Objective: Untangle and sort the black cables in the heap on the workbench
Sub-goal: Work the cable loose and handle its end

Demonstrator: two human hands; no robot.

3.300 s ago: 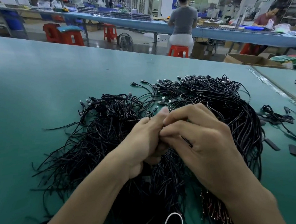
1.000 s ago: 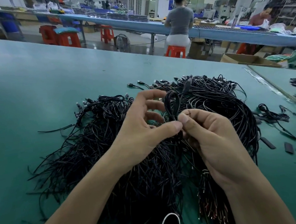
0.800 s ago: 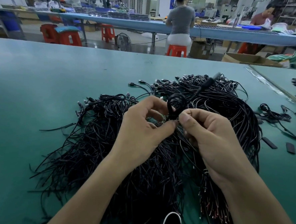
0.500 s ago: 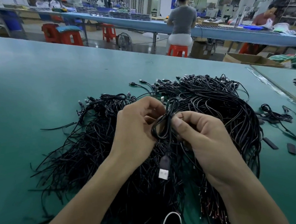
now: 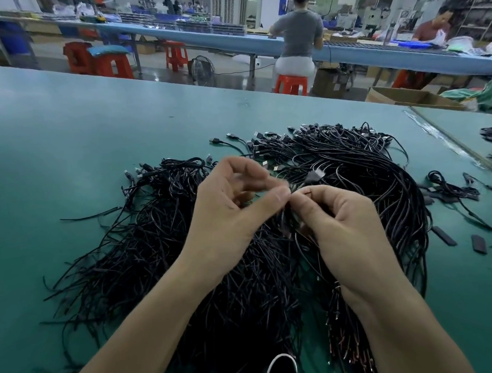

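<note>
On the green table (image 5: 63, 145) a heap (image 5: 244, 273) of black cables lay spread from the middle down to the near edge, with its plug ends fanned out along the far side. Both hands hung over the middle of the heap, thumbs tip to tip.

The right hand (image 5: 345, 229) had its fingers curled and its grip narrow. Thumb and forefinger pinched one thin cable (image 5: 299, 232), which dropped from the pinch into the heap below. The left hand (image 5: 226, 216) reached its thumb across to meet the right one. Its fingers were bent above the thumb and blurred, so I could not tell whether that grip held the cable or nothing.

A plug (image 5: 314, 176) showed just beyond the thumbs. Whether it belonged to the pinched cable was unclear.

To the right of the heap, apart from it, lay a few loose cables (image 5: 452, 185) and some flat black strips (image 5: 478, 244). A white loop (image 5: 279, 368) showed at the bottom edge, against the heap.

Past the table stood red stools (image 5: 111, 67), a small fan (image 5: 201, 68) and a cardboard box (image 5: 406, 98). A person in a grey top (image 5: 299, 36) sat at a long blue bench (image 5: 375, 53), back to the camera.
</note>
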